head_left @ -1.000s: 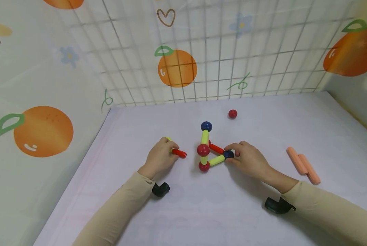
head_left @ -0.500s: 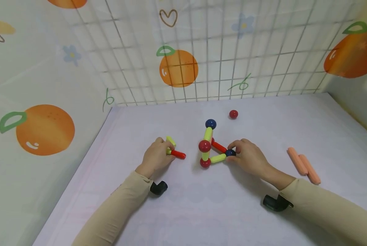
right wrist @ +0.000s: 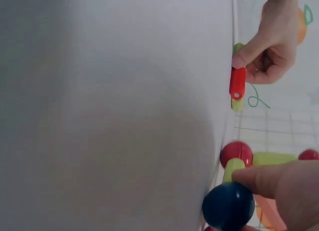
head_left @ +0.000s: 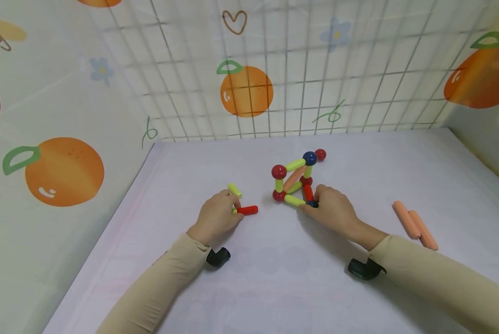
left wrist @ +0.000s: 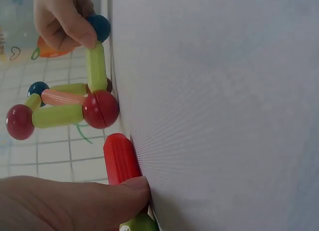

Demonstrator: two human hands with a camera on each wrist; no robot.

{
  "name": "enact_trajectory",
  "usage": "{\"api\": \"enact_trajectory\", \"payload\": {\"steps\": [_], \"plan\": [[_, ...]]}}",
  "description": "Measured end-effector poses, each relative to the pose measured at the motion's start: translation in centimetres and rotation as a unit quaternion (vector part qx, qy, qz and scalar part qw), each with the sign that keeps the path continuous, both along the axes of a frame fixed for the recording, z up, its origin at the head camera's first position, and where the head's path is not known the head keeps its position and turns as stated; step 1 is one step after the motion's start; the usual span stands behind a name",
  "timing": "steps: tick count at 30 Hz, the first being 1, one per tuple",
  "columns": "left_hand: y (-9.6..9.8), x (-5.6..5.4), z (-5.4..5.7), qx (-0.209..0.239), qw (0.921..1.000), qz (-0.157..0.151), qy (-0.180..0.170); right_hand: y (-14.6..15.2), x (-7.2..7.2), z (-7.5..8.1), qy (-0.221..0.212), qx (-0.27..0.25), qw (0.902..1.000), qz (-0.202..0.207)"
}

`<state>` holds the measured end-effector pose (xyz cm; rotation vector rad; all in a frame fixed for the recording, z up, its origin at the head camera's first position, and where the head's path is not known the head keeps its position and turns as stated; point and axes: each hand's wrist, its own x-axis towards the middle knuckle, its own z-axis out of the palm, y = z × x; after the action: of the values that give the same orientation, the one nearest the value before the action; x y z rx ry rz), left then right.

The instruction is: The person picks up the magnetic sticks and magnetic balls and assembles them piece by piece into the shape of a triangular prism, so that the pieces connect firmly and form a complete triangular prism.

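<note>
My right hand (head_left: 337, 211) pinches the lower dark blue ball (right wrist: 228, 207) at the near corner of a frame built of balls and rods. Yellow-green rods (head_left: 294, 201), a red rod (head_left: 308, 192) and a slanted salmon rod (head_left: 295, 178) link its red balls (head_left: 279, 172) and blue balls (head_left: 310, 158). To the left, my left hand (head_left: 217, 215) holds a loose red rod (left wrist: 121, 158) under the thumb, with a yellow-green rod (left wrist: 139, 223) end-on to it, partly hidden by the fingers. Just beyond those fingers lies another yellow-green rod (head_left: 235, 190).
Behind the frame, a loose red ball (head_left: 320, 154) overlaps the top blue ball in the head view. Two salmon rods (head_left: 407, 220) lie side by side at the right of the white table (head_left: 274, 287). A printed curtain (head_left: 182, 83) stands at the back.
The frame has turned under my right hand, its top blue ball swinging right and back, bringing the salmon rod into view. The red rod in my left hand has swung slightly, its tip going rightward.
</note>
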<state>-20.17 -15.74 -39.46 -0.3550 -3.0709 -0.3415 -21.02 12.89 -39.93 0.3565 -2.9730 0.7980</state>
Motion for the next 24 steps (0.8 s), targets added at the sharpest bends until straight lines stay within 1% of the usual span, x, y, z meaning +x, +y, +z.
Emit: {"api": "enact_trajectory", "payload": {"steps": [3,5,8,11,16,19,22,24], "plan": [[0.0,0.0,-0.1,0.005,1.0,-0.001,-0.007,-0.2,0.0,0.1,-0.019,-0.015,0.9996,0.016],[-0.1,-0.1,-0.2,0.015,0.9997,-0.005,-0.017,-0.1,-0.1,0.4,-0.044,-0.027,0.9984,0.021],[-0.4,-0.4,-0.1,0.035,0.9985,-0.005,-0.041,0.5,-0.2,0.9,-0.081,-0.042,0.9957,0.013],[-0.7,-0.6,0.1,0.045,0.9971,-0.006,-0.061,1.1,-0.3,1.4,-0.099,-0.048,0.994,0.002],[-0.7,-0.7,0.3,0.036,0.9968,-0.023,-0.067,1.7,-0.3,1.3,-0.106,-0.053,0.9929,0.005],[-0.5,-0.6,0.3,0.032,0.9969,-0.026,-0.066,1.8,-0.2,1.0,-0.103,-0.06,0.9928,0.012],[-0.3,-0.5,0.2,0.024,0.9978,-0.022,-0.058,1.8,0.0,0.9,-0.094,-0.066,0.9933,0.015],[-0.2,-0.4,0.2,0.018,0.9986,-0.025,-0.043,1.9,0.1,0.9,-0.09,-0.067,0.9936,0.015]]}}
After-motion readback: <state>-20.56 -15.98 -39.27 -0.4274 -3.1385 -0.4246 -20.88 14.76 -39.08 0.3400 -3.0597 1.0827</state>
